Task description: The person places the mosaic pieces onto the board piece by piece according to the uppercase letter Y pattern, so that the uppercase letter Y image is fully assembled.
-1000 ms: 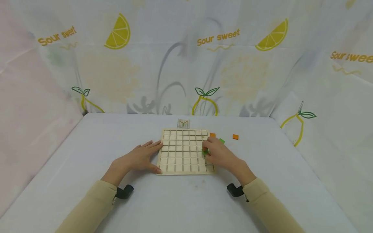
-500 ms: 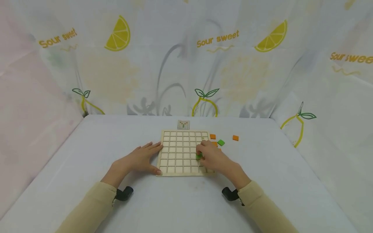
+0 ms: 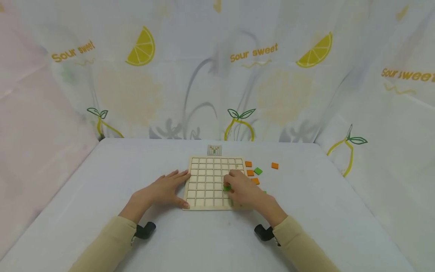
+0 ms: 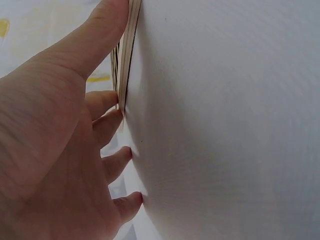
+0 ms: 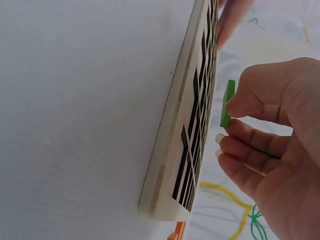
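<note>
A wooden grid board [image 3: 205,187] lies on the white table, its square cells bare where they show. My left hand [image 3: 162,192] rests along the board's left edge, fingers spread and thumb at the near left corner; in the left wrist view the thumb and some fingertips touch the board's side [image 4: 131,50]. My right hand [image 3: 242,189] pinches a green square tile [image 5: 228,103] between thumb and fingers. In the right wrist view that tile stands a little off the board's surface [image 5: 187,150]. From the head view, the hand hides part of the board's right side.
Right of the board lie several orange tiles [image 3: 255,181] and a green tile [image 3: 258,171]; another green tile [image 3: 264,192] is partly hidden behind the right wrist. One orange tile [image 3: 275,166] sits farther right. A small grid pattern card [image 3: 214,150] lies beyond the board.
My right hand has moved left over the board with the green tile, uncovering orange tiles at the board's right. The left hand has stayed on the board's edge. The head view has tilted slightly.
</note>
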A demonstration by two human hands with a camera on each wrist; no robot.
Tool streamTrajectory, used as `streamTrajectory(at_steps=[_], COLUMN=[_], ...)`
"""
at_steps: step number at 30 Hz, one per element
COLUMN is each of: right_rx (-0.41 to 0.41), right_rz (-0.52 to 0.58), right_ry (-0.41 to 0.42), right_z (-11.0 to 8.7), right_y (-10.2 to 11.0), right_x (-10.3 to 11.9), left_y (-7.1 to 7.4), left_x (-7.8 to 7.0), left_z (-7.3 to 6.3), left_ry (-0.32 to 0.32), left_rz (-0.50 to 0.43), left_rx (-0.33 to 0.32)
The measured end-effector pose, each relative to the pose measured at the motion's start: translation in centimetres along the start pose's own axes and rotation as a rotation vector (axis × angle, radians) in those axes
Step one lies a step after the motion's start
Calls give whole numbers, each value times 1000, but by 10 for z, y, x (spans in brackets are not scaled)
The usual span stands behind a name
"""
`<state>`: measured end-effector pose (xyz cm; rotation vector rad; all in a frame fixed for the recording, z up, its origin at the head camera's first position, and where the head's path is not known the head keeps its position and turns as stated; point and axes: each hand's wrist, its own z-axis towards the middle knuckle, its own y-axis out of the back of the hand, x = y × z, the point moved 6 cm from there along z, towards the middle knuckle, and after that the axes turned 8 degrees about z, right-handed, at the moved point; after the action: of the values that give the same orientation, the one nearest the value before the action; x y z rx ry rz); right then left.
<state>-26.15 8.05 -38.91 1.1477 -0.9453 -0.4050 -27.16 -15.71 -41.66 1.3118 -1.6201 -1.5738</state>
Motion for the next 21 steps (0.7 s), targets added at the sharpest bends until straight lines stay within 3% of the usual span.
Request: streamTrajectory(at_steps=[21], right_rx=[21], right_rz=[-18], right_ry=[72], right_z=[5], right_y=[-14], right_x=[12], left_y=[1], left_x=[-6], left_z=[-5], left_ry=[15], left_rz=[-1], left_rx=[-5])
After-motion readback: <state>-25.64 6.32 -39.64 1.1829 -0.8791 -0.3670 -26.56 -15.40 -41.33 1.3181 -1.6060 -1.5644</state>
